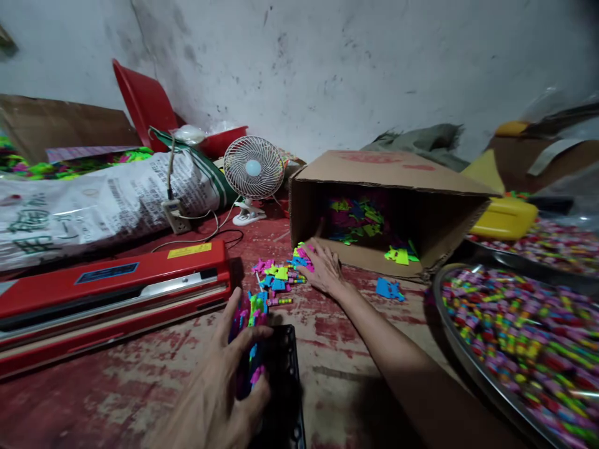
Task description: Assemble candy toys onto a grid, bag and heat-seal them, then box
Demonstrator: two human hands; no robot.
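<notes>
The left hand [219, 368] arched with fingers spread around bright plastic pieces [255, 305] along the black tray [286, 374], probably to keep them gathered. The right hand [322, 269] lay on a loose pile [278, 274] on the table [327, 355]; whether its fingers pinched anything could not be told. The carton [393, 167] lay tipped, mouth toward the hands, presumably for easy reach. Dark Chinese characters marked the white sack [93, 199]; the red machine's [112, 274] yellow label [189, 250] was illegible.
</notes>
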